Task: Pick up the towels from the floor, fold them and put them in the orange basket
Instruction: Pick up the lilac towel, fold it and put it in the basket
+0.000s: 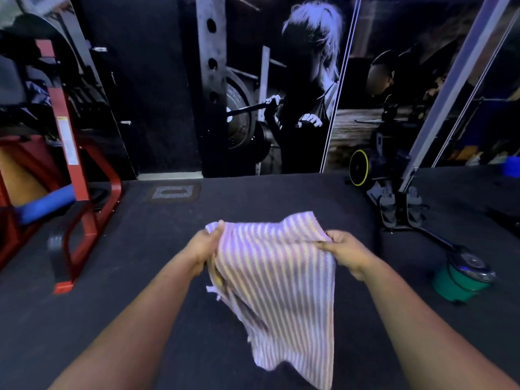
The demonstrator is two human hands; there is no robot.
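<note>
A striped towel (pixel 277 291), pale purple and cream, hangs in the air in front of me above the dark floor. My left hand (pixel 206 246) pinches its upper left corner. My right hand (pixel 347 251) grips its upper right edge. The cloth is stretched between both hands and droops down to the lower right, with a bunched fold along its left side. No orange basket shows in this view.
A red metal gym frame (pixel 81 198) with a blue pad stands at the left. A green bucket (pixel 458 282) sits on the floor at the right, near a machine base (pixel 402 209) and a yellow-rimmed wheel (pixel 358 167). A wall mural fills the back.
</note>
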